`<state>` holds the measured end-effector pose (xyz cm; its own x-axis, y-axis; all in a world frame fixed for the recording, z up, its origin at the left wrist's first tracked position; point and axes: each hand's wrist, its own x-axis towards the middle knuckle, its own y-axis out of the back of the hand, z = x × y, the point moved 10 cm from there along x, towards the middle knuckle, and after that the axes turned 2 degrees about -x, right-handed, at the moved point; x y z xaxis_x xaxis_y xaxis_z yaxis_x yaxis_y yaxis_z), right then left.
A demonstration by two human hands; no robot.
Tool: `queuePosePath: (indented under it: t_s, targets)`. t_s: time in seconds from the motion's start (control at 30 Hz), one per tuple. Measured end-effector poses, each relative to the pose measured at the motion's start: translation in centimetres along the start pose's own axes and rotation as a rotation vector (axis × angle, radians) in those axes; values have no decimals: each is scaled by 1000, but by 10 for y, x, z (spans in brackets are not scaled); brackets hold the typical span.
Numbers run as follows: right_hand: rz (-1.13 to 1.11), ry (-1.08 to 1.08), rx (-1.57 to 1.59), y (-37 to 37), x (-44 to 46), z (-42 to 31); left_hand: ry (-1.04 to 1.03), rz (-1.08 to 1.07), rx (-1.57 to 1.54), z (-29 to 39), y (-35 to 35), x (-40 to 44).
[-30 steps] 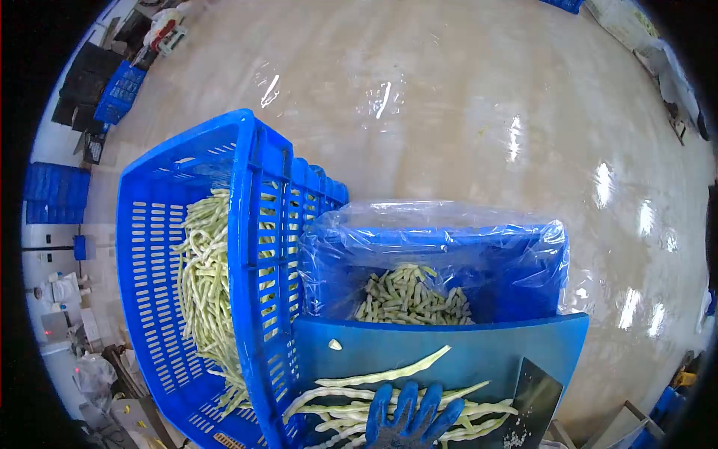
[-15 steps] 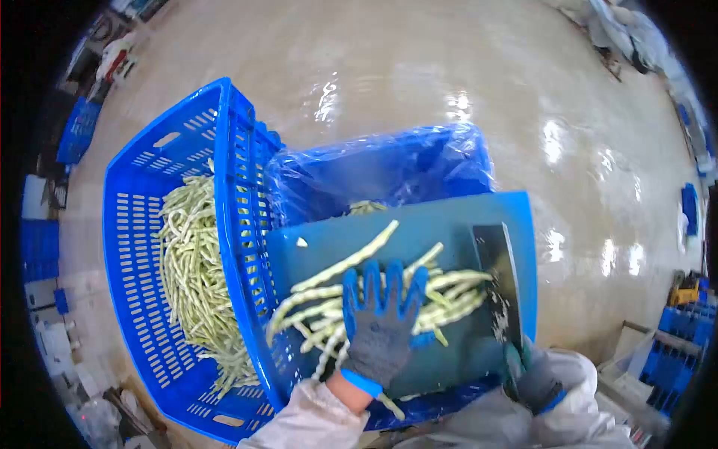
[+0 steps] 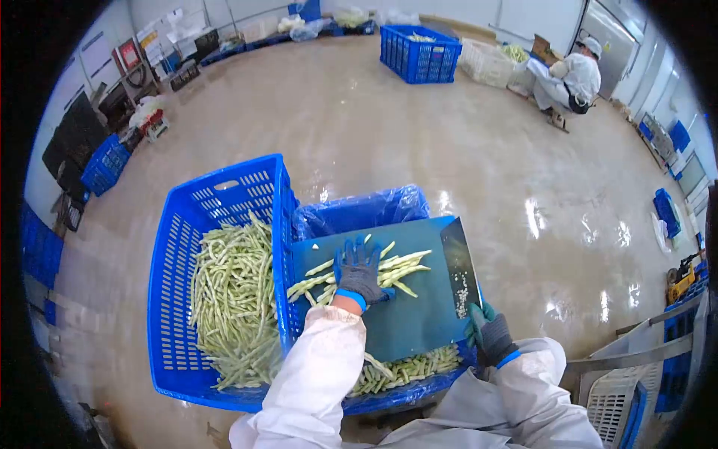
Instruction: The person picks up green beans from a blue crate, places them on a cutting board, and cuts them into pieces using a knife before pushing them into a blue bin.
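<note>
My left hand [image 3: 360,274], in a grey and blue glove, lies with fingers spread over several long pale green beans [image 3: 407,268] on a green cutting board [image 3: 419,325]. The fingers are not closed around them. At the board's right edge my gloved right hand [image 3: 492,338] grips a broad-bladed kitchen knife [image 3: 458,258]; its handle is mostly hidden by the fingers. Small pale bits cling to the blade, which is apart from the beans. Beneath the board, a blue bin [image 3: 374,207] with a clear plastic liner holds cut bean pieces [image 3: 419,368].
A slatted blue crate [image 3: 166,299] full of whole beans [image 3: 235,292] stands against the board's left side. Metal rails [image 3: 636,352] are at the lower right. Across the wet floor [image 3: 336,112], a person in white [image 3: 580,78] sits near a blue crate [image 3: 420,56].
The view has tilted up, bringing the far wall and the seated person in. My left hand remains flat on the beans, and a wider gap shows between beans and knife.
</note>
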<state>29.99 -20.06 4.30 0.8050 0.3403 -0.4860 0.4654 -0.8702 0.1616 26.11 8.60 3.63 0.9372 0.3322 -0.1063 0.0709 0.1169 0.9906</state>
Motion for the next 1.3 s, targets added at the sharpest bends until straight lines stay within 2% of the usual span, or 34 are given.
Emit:
queuePosePath:
  t_s: [0.03,0.07,0.13,0.17,0.27,0.3,0.33,0.37,0.4,0.47,0.5,0.67,0.73,0.83,0.87,0.93,1.07,1.13,1.17,1.2,1.27,1.3]
  targets:
    - [-3,-17,28,1,-4,0,96,-169,2,-11,-12,8]
    - [-7,-35,57,1,-7,0,96,-145,10,-16,-7,12]
    - [-7,-22,26,4,-12,-4,206,-286,-197,-33,-18,10]
    - [-35,-12,23,3,-14,-6,218,-305,-191,-35,-21,12]
    - [-64,9,111,-2,-20,-8,185,-270,-144,-26,-21,13]
    - [-92,22,74,-5,-24,-15,125,-166,-97,-18,-15,12]
    - [-120,38,36,-9,-26,-19,123,-167,-87,-16,-17,9]
    - [-75,242,-21,-11,-18,-26,104,-184,-64,-11,-23,6]
    - [-72,237,-15,-13,-3,-14,84,-205,-44,-2,-21,-1]
    - [-7,409,-378,-16,14,-13,91,-183,-50,8,-21,-7]
    - [60,418,-610,-19,3,-40,122,-189,-20,9,-25,-7]
    - [-9,231,-755,-36,43,-34,148,-221,15,10,-30,-4]
    - [-79,142,-904,-44,53,-33,171,-294,-19,9,-34,-6]
    - [-112,80,-903,-54,54,-39,173,-286,6,12,-32,-6]
    - [-122,76,-904,-59,59,-26,178,-294,6,12,-33,-7]
    - [11,237,-1081,-66,70,-18,194,-293,-1,10,-34,-4]
    - [87,245,-1033,-60,64,-8,177,-197,18,7,-40,-3]
    - [100,330,-850,-43,64,-17,171,-158,30,7,-32,2]
    - [44,275,-640,-37,65,-3,201,-219,-8,6,-34,1]
    - [33,267,-650,-35,47,-9,228,-298,-45,6,-42,-6]
    - [134,557,-720,-29,-9,-66,256,-295,-77,3,-46,-7]
    - [43,404,-626,-26,-6,-43,261,-282,-64,3,-44,-7]
